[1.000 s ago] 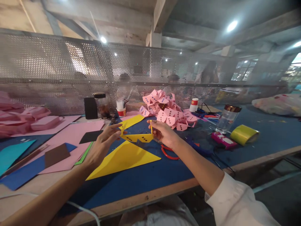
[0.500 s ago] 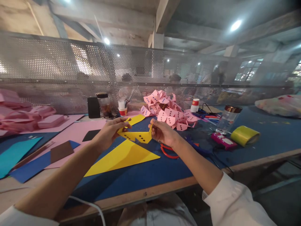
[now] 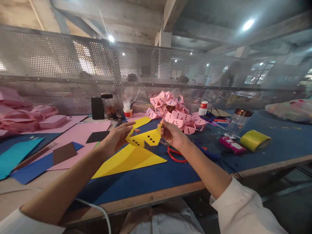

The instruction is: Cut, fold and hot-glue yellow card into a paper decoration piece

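A bent yellow paper piece with rows of dark squares and a notch in its lower edge is held up above the table. My right hand pinches its right end between thumb and fingers. At the other end is my left hand, its fingers fairly straight, with the paper's left end lying between them; the thumb is mostly hidden. Below lies a large pointed yellow sheet, and a smaller yellow piece rests behind. Red-handled scissors lie beneath my right wrist.
Pink pieces with dark squares are heaped at the back. A clear bottle, a magenta box and a yellow roll stand right. Pink, blue and brown sheets lie left. A perforated metal screen runs behind.
The yellow piece has shifted slightly right and turned to show more of its face with the squares. My right hand moved a little right; my left fingers straightened somewhat.
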`<action>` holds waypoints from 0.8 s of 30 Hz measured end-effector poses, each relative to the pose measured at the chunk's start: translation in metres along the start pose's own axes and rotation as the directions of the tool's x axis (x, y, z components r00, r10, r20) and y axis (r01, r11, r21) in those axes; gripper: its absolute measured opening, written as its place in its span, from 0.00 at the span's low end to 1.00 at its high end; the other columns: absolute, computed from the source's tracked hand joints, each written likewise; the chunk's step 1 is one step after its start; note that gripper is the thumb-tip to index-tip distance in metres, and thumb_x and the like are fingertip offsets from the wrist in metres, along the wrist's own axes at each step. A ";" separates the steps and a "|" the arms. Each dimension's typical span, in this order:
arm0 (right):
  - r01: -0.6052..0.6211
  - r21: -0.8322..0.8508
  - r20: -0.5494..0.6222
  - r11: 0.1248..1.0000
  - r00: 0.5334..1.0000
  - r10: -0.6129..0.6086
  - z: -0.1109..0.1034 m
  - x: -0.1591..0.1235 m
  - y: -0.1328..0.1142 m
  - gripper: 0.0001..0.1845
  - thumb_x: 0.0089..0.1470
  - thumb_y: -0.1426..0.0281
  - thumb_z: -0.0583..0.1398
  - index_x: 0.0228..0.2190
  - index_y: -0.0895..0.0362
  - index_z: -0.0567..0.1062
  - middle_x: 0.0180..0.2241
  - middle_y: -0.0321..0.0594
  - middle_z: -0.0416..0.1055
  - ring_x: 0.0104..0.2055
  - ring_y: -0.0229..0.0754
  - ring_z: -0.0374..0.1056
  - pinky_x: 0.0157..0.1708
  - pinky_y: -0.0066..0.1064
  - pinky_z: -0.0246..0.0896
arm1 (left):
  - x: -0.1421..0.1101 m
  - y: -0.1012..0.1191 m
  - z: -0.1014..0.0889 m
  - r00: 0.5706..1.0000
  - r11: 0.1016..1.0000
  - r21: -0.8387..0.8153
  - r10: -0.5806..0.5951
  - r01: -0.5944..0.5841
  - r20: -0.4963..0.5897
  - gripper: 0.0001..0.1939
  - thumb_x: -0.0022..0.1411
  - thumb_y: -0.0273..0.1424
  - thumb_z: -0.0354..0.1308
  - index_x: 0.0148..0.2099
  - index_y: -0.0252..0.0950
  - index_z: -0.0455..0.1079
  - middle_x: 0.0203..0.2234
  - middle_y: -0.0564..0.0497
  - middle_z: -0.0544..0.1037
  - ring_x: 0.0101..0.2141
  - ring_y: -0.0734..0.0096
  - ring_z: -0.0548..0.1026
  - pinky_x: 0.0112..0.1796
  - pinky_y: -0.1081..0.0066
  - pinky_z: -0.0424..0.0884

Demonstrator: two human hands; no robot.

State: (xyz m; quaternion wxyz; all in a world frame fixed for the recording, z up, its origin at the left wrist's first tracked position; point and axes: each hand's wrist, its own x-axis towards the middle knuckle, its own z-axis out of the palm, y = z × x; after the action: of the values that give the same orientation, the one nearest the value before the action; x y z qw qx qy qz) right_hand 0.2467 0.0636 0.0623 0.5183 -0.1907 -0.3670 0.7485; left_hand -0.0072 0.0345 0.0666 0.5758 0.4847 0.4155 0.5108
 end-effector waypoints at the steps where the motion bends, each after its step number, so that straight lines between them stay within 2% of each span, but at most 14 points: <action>1: -0.001 -0.001 -0.002 1.000 1.000 0.001 0.000 0.000 0.000 0.15 0.48 0.65 0.75 0.29 0.60 0.77 0.25 0.32 0.76 0.23 0.29 0.70 0.24 0.17 0.71 | 0.000 0.000 0.000 1.000 1.000 0.004 -0.002 0.002 -0.004 0.24 0.63 0.33 0.65 0.61 0.39 0.70 0.43 0.44 0.85 0.40 0.62 0.83 0.37 0.69 0.81; 6: 0.019 0.008 -0.029 1.000 0.999 -0.019 -0.004 0.004 0.002 0.13 0.51 0.65 0.74 0.28 0.59 0.76 0.26 0.33 0.78 0.23 0.28 0.71 0.24 0.17 0.71 | 0.002 -0.002 -0.001 1.000 1.000 0.017 -0.004 0.004 -0.025 0.24 0.63 0.31 0.65 0.60 0.38 0.71 0.43 0.42 0.85 0.39 0.63 0.84 0.35 0.71 0.80; 12: 0.011 -0.011 -0.065 1.000 0.998 -0.012 -0.009 0.007 0.004 0.15 0.48 0.65 0.75 0.27 0.59 0.76 0.22 0.31 0.74 0.19 0.28 0.67 0.20 0.16 0.67 | 0.001 -0.001 0.000 0.999 1.000 0.018 0.004 -0.003 -0.052 0.22 0.63 0.29 0.63 0.59 0.37 0.72 0.42 0.41 0.85 0.39 0.62 0.84 0.33 0.72 0.80; 18: -0.008 -0.005 -0.099 1.000 0.995 0.007 -0.007 0.006 0.003 0.16 0.49 0.65 0.75 0.28 0.59 0.75 0.23 0.31 0.74 0.20 0.26 0.66 0.19 0.15 0.64 | 0.001 -0.004 0.000 0.997 0.999 0.029 0.015 -0.013 -0.073 0.21 0.62 0.29 0.64 0.57 0.37 0.73 0.42 0.41 0.85 0.39 0.61 0.84 0.33 0.71 0.81; 24: -0.019 -0.008 -0.125 1.000 0.992 0.018 -0.009 0.007 0.003 0.15 0.50 0.66 0.74 0.27 0.60 0.75 0.21 0.30 0.72 0.20 0.27 0.66 0.20 0.16 0.65 | 0.001 -0.003 0.000 0.996 0.999 0.045 0.022 -0.018 -0.092 0.21 0.61 0.28 0.64 0.57 0.37 0.73 0.43 0.40 0.85 0.40 0.59 0.84 0.32 0.71 0.81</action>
State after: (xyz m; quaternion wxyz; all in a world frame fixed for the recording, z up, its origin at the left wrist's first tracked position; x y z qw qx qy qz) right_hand 0.2477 0.0725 0.0550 0.5325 -0.2429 -0.3358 0.7381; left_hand -0.0063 0.0352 0.0633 0.5399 0.4773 0.4482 0.5289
